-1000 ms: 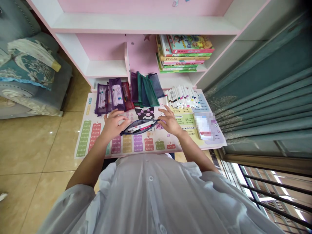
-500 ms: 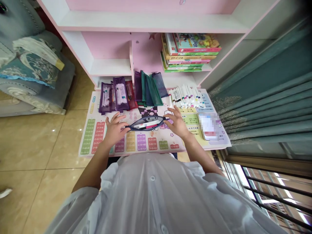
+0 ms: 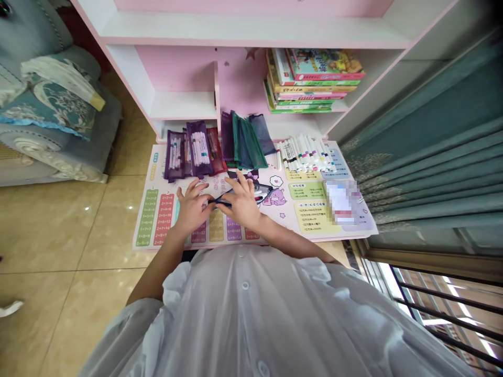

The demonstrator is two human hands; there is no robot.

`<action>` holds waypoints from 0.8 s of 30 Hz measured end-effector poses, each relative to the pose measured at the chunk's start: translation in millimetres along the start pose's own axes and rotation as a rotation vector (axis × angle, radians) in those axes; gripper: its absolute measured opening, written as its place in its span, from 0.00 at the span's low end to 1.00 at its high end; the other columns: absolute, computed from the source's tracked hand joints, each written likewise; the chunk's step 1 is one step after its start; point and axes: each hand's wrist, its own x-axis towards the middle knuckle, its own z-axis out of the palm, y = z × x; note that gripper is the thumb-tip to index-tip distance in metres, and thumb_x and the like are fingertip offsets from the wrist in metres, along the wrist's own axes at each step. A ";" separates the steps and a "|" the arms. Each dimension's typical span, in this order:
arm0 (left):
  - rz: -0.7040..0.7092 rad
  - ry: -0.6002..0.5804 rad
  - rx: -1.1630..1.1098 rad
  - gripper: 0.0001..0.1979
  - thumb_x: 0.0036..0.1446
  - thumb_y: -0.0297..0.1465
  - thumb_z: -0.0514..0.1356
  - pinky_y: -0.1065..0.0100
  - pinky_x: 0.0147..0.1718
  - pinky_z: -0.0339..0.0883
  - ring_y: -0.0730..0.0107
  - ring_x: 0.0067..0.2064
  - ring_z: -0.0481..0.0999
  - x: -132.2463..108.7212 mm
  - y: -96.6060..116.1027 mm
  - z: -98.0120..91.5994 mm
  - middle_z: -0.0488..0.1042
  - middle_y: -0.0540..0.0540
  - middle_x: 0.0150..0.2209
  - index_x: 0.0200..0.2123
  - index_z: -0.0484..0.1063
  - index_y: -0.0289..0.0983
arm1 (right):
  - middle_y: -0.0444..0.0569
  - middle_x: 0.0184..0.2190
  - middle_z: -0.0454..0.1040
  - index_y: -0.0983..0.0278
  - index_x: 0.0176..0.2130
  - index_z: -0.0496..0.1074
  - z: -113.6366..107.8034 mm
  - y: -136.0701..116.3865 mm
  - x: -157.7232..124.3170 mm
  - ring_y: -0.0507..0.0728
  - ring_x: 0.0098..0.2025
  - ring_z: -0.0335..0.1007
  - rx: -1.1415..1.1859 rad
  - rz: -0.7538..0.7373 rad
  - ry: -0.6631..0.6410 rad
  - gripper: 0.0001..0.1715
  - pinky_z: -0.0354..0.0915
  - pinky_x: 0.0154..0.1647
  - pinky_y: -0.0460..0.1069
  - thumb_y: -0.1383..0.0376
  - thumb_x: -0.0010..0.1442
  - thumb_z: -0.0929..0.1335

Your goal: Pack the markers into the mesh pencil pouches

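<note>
A dark blue mesh pencil pouch [image 3: 269, 195] lies on the printed desk mat in front of me, its mouth gaping at the right end. White markers [image 3: 258, 194] show inside it. My left hand [image 3: 193, 207] pinches the pouch's left end between thumb and finger. Close beside it, my right hand [image 3: 242, 203] also pinches the pouch near that left end, where the zipper pull may be; the fingertips cover it. The right hand hides much of the pouch's middle.
Behind the hands lie filled purple pouches [image 3: 199, 149], a red pouch [image 3: 216, 152], flat green pouches [image 3: 247, 141] and a heap of white markers [image 3: 306, 153]. A phone [image 3: 340, 203] rests at the right. Books [image 3: 314, 84] are stacked on the shelf.
My right hand has left the pouch's right end and moved left, close to my left hand. The left hand keeps its hold. The view has shifted slightly.
</note>
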 end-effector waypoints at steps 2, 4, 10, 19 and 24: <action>0.009 0.004 -0.001 0.07 0.60 0.34 0.61 0.29 0.64 0.43 0.45 0.70 0.59 -1.4 -1.0 0.7 0.73 0.43 0.60 0.36 0.80 0.44 | 0.58 0.65 0.66 0.61 0.36 0.82 1.9 -1.9 4.0 0.77 0.74 0.42 -0.004 -0.002 -0.010 0.14 0.48 0.66 0.77 0.55 0.62 0.71; 0.012 0.009 -0.002 0.07 0.60 0.35 0.61 0.29 0.64 0.43 0.45 0.70 0.59 -2.3 -1.6 1.0 0.73 0.43 0.60 0.36 0.80 0.44 | 0.57 0.65 0.66 0.61 0.35 0.82 2.3 -3.2 5.9 0.77 0.74 0.42 0.001 -0.014 -0.016 0.12 0.48 0.66 0.78 0.56 0.61 0.72; -0.009 0.012 -0.001 0.06 0.59 0.35 0.62 0.30 0.65 0.42 0.45 0.69 0.59 -1.2 -0.9 1.1 0.73 0.44 0.60 0.35 0.80 0.45 | 0.57 0.64 0.67 0.61 0.35 0.82 -0.6 -6.7 9.4 0.77 0.73 0.43 0.048 0.015 -0.069 0.07 0.49 0.65 0.78 0.64 0.60 0.71; -0.013 0.013 -0.034 0.06 0.59 0.35 0.63 0.29 0.65 0.42 0.46 0.70 0.59 -0.7 -0.1 0.5 0.74 0.45 0.59 0.33 0.81 0.45 | 0.54 0.64 0.68 0.61 0.32 0.80 3.4 -4.1 11.2 0.74 0.74 0.44 0.205 0.159 -0.054 0.07 0.51 0.65 0.78 0.67 0.59 0.69; -0.020 0.018 -0.050 0.06 0.59 0.35 0.63 0.30 0.66 0.41 0.46 0.69 0.60 -0.2 0.6 -0.2 0.75 0.46 0.58 0.31 0.81 0.45 | 0.53 0.64 0.68 0.61 0.30 0.78 2.6 -2.1 10.8 0.73 0.74 0.43 0.213 0.210 -0.046 0.07 0.46 0.66 0.79 0.68 0.58 0.69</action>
